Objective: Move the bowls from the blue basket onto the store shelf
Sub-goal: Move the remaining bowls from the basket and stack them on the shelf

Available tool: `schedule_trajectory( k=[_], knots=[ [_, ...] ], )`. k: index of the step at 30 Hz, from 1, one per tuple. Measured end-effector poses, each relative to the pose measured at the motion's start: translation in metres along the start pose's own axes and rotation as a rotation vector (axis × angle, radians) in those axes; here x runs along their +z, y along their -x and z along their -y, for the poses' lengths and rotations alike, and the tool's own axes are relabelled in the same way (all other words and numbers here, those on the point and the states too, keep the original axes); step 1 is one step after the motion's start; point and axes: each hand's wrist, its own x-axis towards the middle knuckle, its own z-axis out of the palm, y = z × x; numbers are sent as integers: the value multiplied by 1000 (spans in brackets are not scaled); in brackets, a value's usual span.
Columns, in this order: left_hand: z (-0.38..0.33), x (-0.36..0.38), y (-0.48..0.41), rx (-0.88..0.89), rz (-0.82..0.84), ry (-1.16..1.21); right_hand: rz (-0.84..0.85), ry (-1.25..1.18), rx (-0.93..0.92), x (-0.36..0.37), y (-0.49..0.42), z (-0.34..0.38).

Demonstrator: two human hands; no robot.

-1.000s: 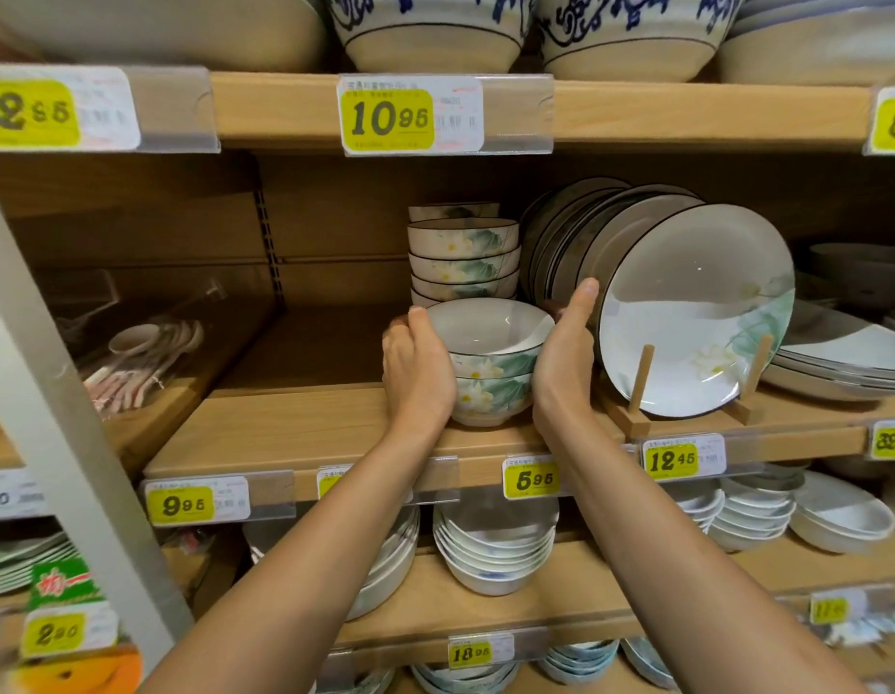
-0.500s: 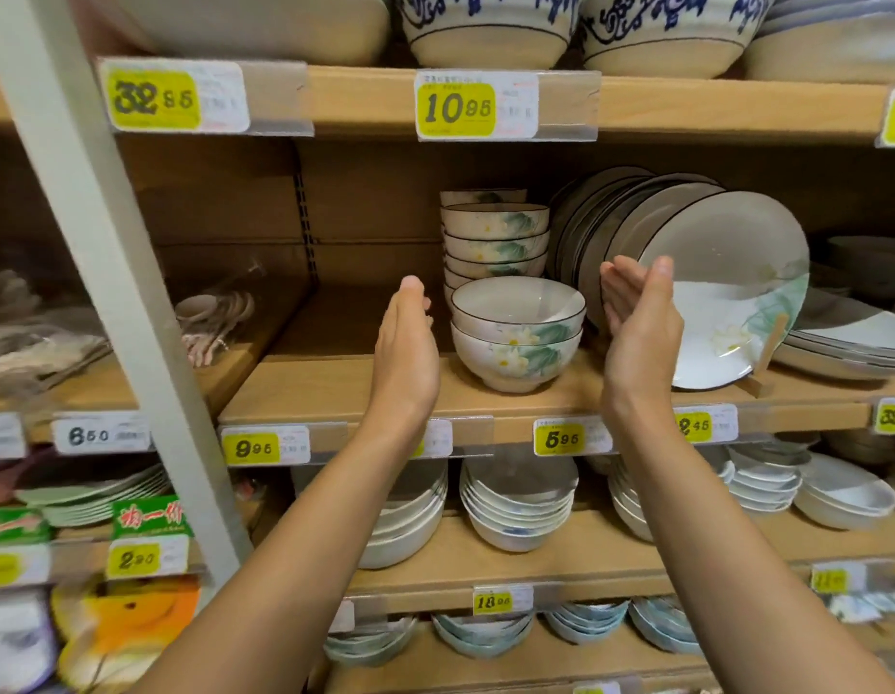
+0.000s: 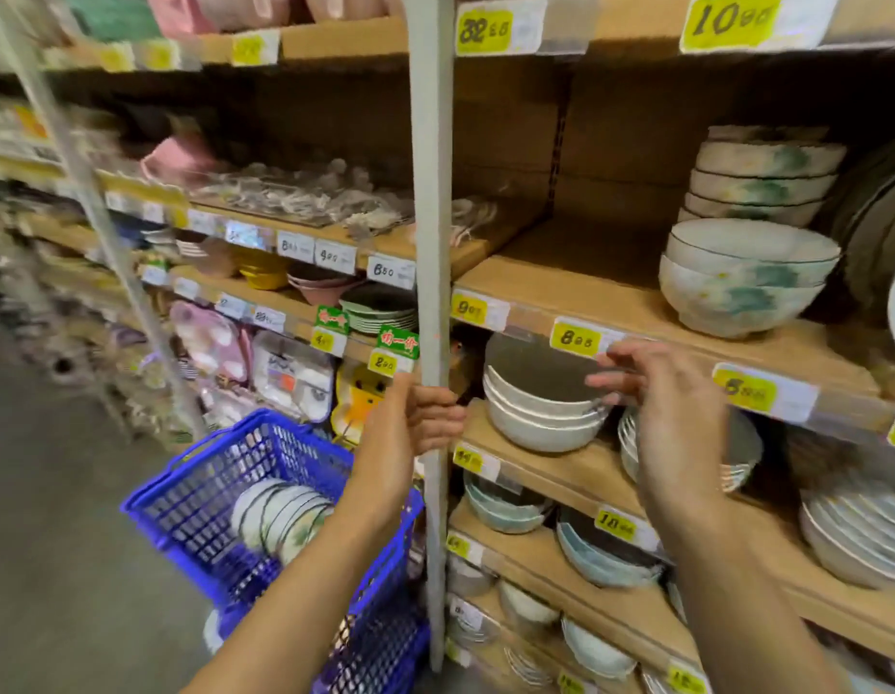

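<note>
Left hand (image 3: 410,433) — fingers (image 3: 445,423) curled round the grey upright (image 3: 430,217); right hand (image 3: 675,418) empty, fingers loose; two bowls (image 3: 736,288) shelved at two o'clock; more bowls (image 3: 280,523) in the blue basket (image 3: 190,493) at seven.

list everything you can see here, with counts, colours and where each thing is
blue plastic basket: one, blue, lower left
floral ceramic bowls in the basket: several, white and green, leaning together
floral ceramic bowls on the wooden shelf: two nested, white and green, right; taller stack behind
plain white bowls: one stack, white, next shelf down
yellow price tags: many, yellow, shelf edges
grey metal post: one, grey, upright at centre
left hand: one, grips the post
right hand: one, empty, fingers relaxed, before the shelf edge
</note>
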Motion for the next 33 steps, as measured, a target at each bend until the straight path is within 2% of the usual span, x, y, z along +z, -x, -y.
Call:
schedule_trajectory(
  k=[6,9,14,24,30,33],
  knots=[
    [44,-91,26,-156,-236,-66,333,133,385,59,64,-89],
    [61,-136,27,-231,-296,-92,508,238,492,95,90,-131],
    [93,-217,20,-339,-299,-278,670,525,583,153,126,-192],
    [136,-347,-16,-455,-78,-758,685,888,736,260,193,-275],
    [155,-370,-58,-491,44,-900,665,1077,870,275,214,-317],
    [168,-366,-85,-501,141,-958,602,1105,978,275,217,-343]
  ],
)
